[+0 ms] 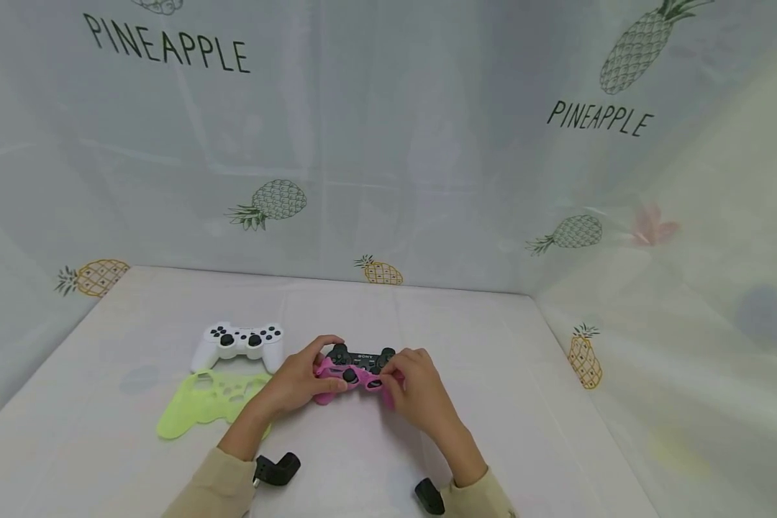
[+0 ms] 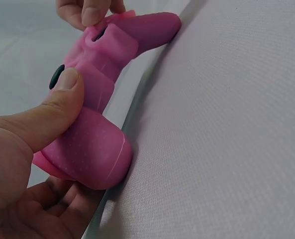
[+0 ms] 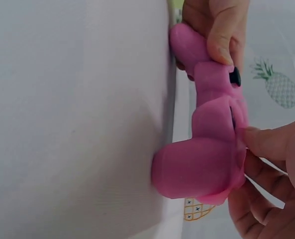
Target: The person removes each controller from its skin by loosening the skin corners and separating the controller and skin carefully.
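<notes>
A black game controller [image 1: 365, 362] is partly inside a pink silicone cover [image 1: 332, 370]; its upper face, with a Sony mark, shows above the cover. My left hand [image 1: 296, 383] grips the covered left handle, its thumb beside a thumbstick [image 2: 56, 77] that pokes through the cover. At the right side, my right hand [image 1: 419, 388] pinches the cover's edge between thumb and fingers. Near that thumb, a dark slit [image 3: 233, 118] shows in the pink material, with the second thumbstick mostly under it. Both pink handle ends touch or nearly touch the table.
A white game controller [image 1: 241, 352] lies to the left on the white table [image 1: 505, 403]. Just in front of it is a flat yellow-green silicone cover [image 1: 197, 406], partly behind my left forearm. A pineapple-printed curtain [image 1: 414, 144] hangs behind. Black wrist devices [image 1: 278, 470] sit at both sleeves.
</notes>
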`<action>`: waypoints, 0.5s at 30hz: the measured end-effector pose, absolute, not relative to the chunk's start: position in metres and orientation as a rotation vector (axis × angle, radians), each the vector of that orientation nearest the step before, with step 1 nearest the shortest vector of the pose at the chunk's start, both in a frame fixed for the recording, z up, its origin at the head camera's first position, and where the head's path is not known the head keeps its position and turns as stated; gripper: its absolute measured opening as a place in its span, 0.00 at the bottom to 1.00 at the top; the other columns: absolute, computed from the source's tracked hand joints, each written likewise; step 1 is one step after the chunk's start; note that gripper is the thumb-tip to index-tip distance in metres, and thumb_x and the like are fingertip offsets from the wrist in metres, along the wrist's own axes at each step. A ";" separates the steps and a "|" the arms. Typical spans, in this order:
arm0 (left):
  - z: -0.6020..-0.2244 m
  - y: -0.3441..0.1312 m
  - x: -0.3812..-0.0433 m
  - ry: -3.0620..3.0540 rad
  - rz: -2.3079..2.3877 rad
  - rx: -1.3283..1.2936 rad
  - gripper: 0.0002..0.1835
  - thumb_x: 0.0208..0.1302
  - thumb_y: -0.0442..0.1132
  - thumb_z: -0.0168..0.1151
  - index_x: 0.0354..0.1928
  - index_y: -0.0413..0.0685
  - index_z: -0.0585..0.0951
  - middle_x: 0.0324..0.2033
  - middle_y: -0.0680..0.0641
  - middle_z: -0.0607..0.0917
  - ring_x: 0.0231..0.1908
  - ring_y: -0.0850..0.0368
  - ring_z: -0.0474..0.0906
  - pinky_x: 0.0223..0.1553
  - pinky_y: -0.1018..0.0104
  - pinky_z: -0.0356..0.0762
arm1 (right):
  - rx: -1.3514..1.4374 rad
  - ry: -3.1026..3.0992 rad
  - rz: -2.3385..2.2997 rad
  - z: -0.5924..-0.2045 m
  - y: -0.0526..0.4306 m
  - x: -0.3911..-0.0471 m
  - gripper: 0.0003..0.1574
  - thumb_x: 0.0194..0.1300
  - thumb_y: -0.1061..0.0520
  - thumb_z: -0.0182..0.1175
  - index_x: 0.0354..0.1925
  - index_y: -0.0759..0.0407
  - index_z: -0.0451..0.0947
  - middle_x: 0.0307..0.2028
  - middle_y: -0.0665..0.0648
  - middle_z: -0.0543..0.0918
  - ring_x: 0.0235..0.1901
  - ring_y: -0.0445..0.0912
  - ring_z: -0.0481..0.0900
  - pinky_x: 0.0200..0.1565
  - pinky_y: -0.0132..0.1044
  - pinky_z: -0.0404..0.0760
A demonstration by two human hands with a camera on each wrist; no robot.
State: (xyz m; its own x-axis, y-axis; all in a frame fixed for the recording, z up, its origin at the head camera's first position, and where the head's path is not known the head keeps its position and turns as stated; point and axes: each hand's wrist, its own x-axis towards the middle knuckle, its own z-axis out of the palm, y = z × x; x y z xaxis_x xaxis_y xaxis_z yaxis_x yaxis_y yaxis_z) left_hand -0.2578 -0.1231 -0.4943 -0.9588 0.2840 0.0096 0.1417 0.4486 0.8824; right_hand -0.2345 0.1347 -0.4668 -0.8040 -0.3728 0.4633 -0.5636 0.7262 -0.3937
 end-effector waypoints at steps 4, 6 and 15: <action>-0.494 -0.122 -0.258 2.556 1.522 0.368 0.43 0.57 0.48 0.83 0.73 0.59 0.72 0.34 0.48 0.81 0.33 0.54 0.77 0.36 0.61 0.75 | 0.707 -2.604 0.797 -0.463 0.131 -0.235 0.10 0.62 0.62 0.76 0.36 0.53 0.84 0.35 0.48 0.83 0.40 0.44 0.73 0.46 0.41 0.75; -0.495 -0.123 -0.259 2.544 1.526 0.355 0.43 0.57 0.48 0.84 0.73 0.60 0.73 0.34 0.48 0.81 0.33 0.55 0.78 0.37 0.61 0.76 | 0.707 -2.619 0.796 -0.460 0.127 -0.237 0.09 0.63 0.60 0.76 0.39 0.53 0.85 0.36 0.47 0.84 0.41 0.44 0.73 0.46 0.41 0.76; -0.495 -0.124 -0.260 2.522 1.531 0.370 0.43 0.57 0.49 0.84 0.73 0.58 0.72 0.35 0.47 0.82 0.35 0.54 0.79 0.39 0.60 0.76 | 0.809 -2.698 0.686 -0.447 0.100 -0.245 0.03 0.67 0.58 0.74 0.37 0.54 0.88 0.31 0.47 0.83 0.37 0.43 0.72 0.42 0.36 0.75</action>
State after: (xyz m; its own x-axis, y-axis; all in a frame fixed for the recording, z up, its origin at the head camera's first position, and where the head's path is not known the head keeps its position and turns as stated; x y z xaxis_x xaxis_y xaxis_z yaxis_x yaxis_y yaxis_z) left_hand -0.2603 -0.1235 -0.4947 -0.9552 0.2956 -0.0144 0.1236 0.4427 0.8881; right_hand -0.2450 0.0997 -0.4468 -0.8173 -0.4546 0.3540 -0.5685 0.7361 -0.3672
